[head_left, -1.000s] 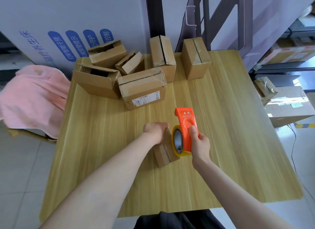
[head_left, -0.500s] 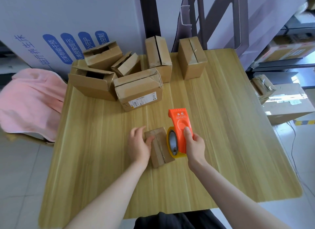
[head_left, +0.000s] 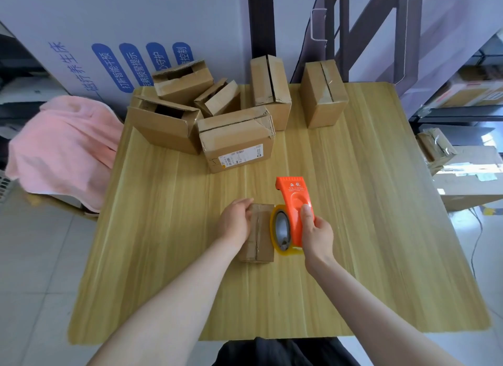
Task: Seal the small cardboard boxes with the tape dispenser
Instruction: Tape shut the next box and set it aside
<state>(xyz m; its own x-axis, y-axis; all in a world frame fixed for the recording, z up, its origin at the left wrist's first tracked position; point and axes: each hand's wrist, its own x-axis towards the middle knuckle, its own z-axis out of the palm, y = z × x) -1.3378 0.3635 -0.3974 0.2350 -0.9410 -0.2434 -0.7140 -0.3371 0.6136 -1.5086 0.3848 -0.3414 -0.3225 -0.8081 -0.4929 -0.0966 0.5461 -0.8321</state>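
Left fingers (head_left: 241,204): curled over the far left corner of the small box (head_left: 261,237), gripping it. I'd say that pins it so it won't skid once tape is drawn across.
Right thumb (head_left: 306,211): laid along the face of the orange tape dispenser (head_left: 295,199), with the other fingers wrapped behind it out of my sight. It's a firm grip, the kind that lets the wrist steer.
Pink cloth (head_left: 62,147): heaped off the table's left side and no part of the job.
Open boxes (head_left: 166,123): bunched at the back left of the table (head_left: 163,243) with their flaps up. They look like the queue waiting for tape, kept out of the working space.
Labelled box (head_left: 236,139): in front of that bunch, flaps down, old tape wrinkled at one corner.
Left hand (head_left: 235,224): lies along the small box's left side, which leaves the centre seam bare.
Small box: flat on the table, towards the near edge and between both hands. Its flaps are closed and the seam runs away from the person. Whether tape already covers the seam I can't tell.
Tape roll (head_left: 281,230): yellowish, at the dispenser's near end, hard against the box's right side. I can't tell if it touches.
Right hand (head_left: 318,235): holds the dispenser just right of the box, cutter end pointing away, likely poised to come over the seam.
Upright boxes (head_left: 269,90): two at the back, right of centre, flaps closed, standing apart from each other.
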